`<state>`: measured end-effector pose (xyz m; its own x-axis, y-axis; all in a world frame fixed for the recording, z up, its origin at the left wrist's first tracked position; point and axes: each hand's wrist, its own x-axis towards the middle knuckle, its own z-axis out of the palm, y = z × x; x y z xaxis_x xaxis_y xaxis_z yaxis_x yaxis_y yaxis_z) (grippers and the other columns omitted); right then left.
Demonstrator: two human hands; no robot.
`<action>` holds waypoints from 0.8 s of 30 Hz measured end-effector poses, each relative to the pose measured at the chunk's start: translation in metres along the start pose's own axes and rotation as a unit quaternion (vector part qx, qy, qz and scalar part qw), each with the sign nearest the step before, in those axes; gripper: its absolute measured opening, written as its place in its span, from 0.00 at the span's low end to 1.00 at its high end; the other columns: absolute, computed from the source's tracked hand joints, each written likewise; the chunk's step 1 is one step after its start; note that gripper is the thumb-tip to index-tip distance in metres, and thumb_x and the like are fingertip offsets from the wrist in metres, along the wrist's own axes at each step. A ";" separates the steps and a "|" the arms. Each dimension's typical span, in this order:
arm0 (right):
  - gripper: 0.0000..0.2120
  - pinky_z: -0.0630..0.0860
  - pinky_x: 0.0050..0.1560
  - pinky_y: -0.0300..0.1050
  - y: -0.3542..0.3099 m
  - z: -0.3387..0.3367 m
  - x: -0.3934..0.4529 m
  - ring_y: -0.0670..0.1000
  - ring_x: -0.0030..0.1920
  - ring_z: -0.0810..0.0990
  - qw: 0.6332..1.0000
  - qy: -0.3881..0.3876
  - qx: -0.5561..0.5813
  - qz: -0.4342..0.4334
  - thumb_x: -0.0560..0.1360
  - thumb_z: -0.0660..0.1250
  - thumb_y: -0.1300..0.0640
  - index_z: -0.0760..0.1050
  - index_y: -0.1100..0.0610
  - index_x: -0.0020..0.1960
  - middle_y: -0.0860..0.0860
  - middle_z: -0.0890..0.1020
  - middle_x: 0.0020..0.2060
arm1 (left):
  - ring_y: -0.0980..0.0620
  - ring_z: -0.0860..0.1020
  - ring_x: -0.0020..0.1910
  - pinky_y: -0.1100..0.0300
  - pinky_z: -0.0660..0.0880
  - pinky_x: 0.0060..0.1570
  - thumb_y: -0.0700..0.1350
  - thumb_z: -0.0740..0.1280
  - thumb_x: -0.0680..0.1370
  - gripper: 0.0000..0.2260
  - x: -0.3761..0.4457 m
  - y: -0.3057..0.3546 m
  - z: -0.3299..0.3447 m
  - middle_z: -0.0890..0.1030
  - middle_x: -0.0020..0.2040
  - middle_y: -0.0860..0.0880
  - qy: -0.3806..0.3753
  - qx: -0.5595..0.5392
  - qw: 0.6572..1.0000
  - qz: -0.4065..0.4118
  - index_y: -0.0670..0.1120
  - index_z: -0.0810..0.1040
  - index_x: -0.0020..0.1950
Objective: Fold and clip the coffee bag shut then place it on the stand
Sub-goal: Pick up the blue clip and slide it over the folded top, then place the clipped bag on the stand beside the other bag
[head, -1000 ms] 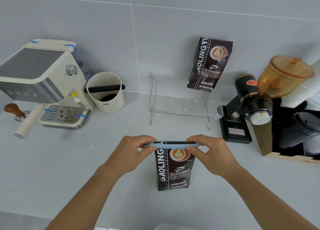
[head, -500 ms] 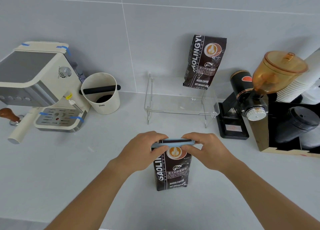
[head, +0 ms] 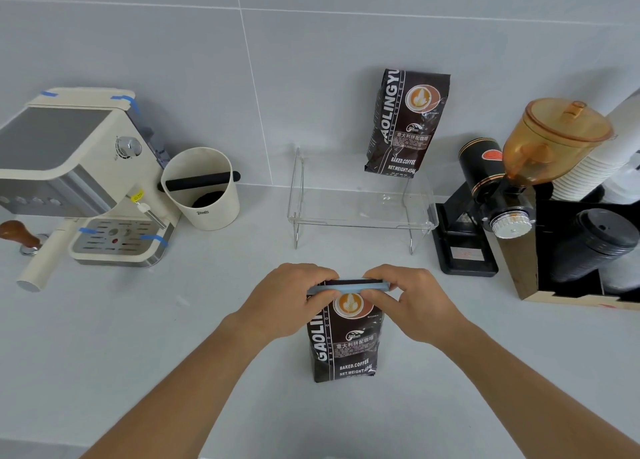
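Blue clip (head: pixel 348 286) pinched along the folded top of a dark coffee bag (head: pixel 344 341), both hands on it.

Left hand (head: pixel 289 301) and right hand (head: pixel 414 301) each close fingers and thumb on an end of the clip; the bag stands upright on the pale counter (head: pixel 138 337), in front of the clear acrylic stand (head: pixel 360 212). A second coffee bag (head: pixel 407 122) sits at the stand's back right, against the tiled wall.

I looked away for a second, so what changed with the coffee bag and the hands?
Both hands slid inward along the blue clip: left hand, right hand. They keep pinching it on the coffee bag, which stays upright on the counter. The stand is unchanged.
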<state>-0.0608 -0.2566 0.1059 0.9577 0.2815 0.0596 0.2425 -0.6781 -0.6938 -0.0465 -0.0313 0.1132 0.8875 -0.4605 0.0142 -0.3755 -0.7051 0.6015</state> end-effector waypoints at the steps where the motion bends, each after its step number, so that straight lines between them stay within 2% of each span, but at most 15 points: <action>1: 0.10 0.69 0.35 0.26 0.001 0.000 0.000 0.42 0.42 0.79 1.000 -0.008 0.002 0.012 0.75 0.70 0.52 0.81 0.52 0.55 0.40 0.81 0.41 | 0.53 0.79 0.45 0.53 0.77 0.44 0.54 0.65 0.77 0.12 -0.001 0.001 -0.001 0.84 0.46 0.51 -0.003 -0.015 1.000 -0.008 0.50 0.80 0.56; 4: 0.10 0.74 0.39 0.29 0.004 -0.003 0.000 0.48 0.47 0.81 0.999 -0.032 0.027 0.035 0.74 0.71 0.52 0.81 0.50 0.55 0.39 0.81 0.43 | 0.54 0.80 0.46 0.58 0.77 0.45 0.52 0.69 0.75 0.11 -0.004 -0.002 -0.004 0.85 0.47 0.53 -0.003 -0.077 0.997 -0.030 0.51 0.82 0.56; 7: 0.10 0.75 0.40 0.29 0.007 -0.006 -0.001 0.46 0.47 0.81 0.996 -0.046 0.054 0.055 0.73 0.73 0.52 0.80 0.48 0.54 0.40 0.82 0.44 | 0.58 0.80 0.47 0.66 0.76 0.43 0.48 0.73 0.73 0.08 -0.010 -0.014 -0.003 0.85 0.42 0.57 0.019 -0.141 0.987 -0.073 0.55 0.83 0.51; 9: 0.11 0.74 0.40 0.28 0.009 -0.008 -0.003 0.41 0.47 0.81 0.992 -0.060 0.081 0.071 0.72 0.74 0.55 0.78 0.46 0.53 0.39 0.81 0.44 | 0.58 0.81 0.45 0.69 0.75 0.44 0.45 0.75 0.71 0.09 -0.016 -0.023 -0.001 0.85 0.44 0.58 0.038 -0.205 0.973 -0.100 0.58 0.83 0.47; 11: 0.13 0.76 0.45 0.33 0.016 -0.006 -0.004 0.39 0.49 0.80 0.988 -0.075 0.102 0.085 0.72 0.74 0.57 0.77 0.46 0.54 0.40 0.82 0.46 | 0.54 0.83 0.45 0.63 0.78 0.48 0.41 0.76 0.70 0.11 -0.022 -0.030 0.003 0.85 0.45 0.54 0.049 -0.272 0.953 -0.120 0.55 0.84 0.47; 13: 0.17 0.79 0.53 0.41 0.024 -0.001 -0.006 0.41 0.54 0.80 0.983 -0.095 0.119 0.100 0.71 0.75 0.58 0.77 0.46 0.57 0.42 0.83 0.50 | 0.50 0.84 0.47 0.56 0.80 0.51 0.37 0.77 0.68 0.14 -0.027 -0.036 0.010 0.86 0.47 0.51 0.054 -0.331 0.931 -0.140 0.52 0.84 0.50; 16: 0.26 0.79 0.57 0.48 0.029 0.010 -0.010 0.44 0.58 0.79 0.975 -0.109 0.155 0.120 0.69 0.76 0.60 0.72 0.42 0.62 0.42 0.82 0.55 | 0.49 0.84 0.51 0.54 0.79 0.55 0.38 0.79 0.65 0.23 -0.035 -0.041 0.023 0.86 0.51 0.51 0.061 -0.365 0.915 -0.163 0.54 0.81 0.56; 21: 0.28 0.82 0.51 0.46 0.031 0.031 -0.012 0.45 0.60 0.78 0.964 -0.072 0.218 0.134 0.69 0.74 0.67 0.71 0.44 0.62 0.44 0.82 0.55 | 0.51 0.83 0.54 0.52 0.77 0.59 0.38 0.80 0.62 0.28 -0.041 -0.046 0.051 0.85 0.54 0.52 0.035 -0.375 0.904 -0.200 0.51 0.78 0.59; 24: 0.29 0.82 0.49 0.41 0.033 0.033 -0.014 0.44 0.59 0.77 0.966 -0.053 0.210 0.139 0.69 0.74 0.67 0.71 0.42 0.60 0.43 0.82 0.54 | 0.54 0.80 0.59 0.49 0.77 0.60 0.44 0.81 0.59 0.35 -0.046 -0.046 0.068 0.82 0.60 0.54 -0.016 -0.364 0.904 -0.225 0.55 0.73 0.63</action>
<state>-0.0711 -0.2605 0.0579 0.9504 0.2109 -0.2288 -0.1269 -0.4087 -0.9038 -0.0882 -0.0144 0.0306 0.8938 -0.2403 -0.3785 0.3066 -0.2883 0.9071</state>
